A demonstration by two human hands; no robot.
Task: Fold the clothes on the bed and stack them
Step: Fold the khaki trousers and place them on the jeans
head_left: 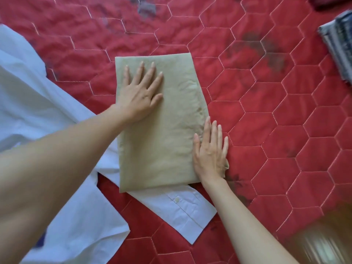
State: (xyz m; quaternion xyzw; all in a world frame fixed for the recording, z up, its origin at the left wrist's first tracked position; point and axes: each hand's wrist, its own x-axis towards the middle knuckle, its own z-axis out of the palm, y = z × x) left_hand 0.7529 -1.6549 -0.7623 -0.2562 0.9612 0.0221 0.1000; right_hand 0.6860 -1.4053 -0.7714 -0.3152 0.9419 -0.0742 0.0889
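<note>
A beige garment (163,134) lies folded into a tall rectangle on the red quilted bed (266,103). My left hand (142,92) rests flat on its upper left part, fingers spread. Along its lower right edge lies my right hand (210,149), also flat, partly on the cloth and partly on the quilt. A white shirt (38,103) is spread out at the left; its buttoned cuff (182,208) runs under the beige garment's near edge. Neither hand grips anything.
A folded striped grey-blue garment (339,44) lies at the right edge of the bed. A dark red cloth (327,1) shows at the top right corner. A blurred yellowish surface (323,241) sits at the bottom right.
</note>
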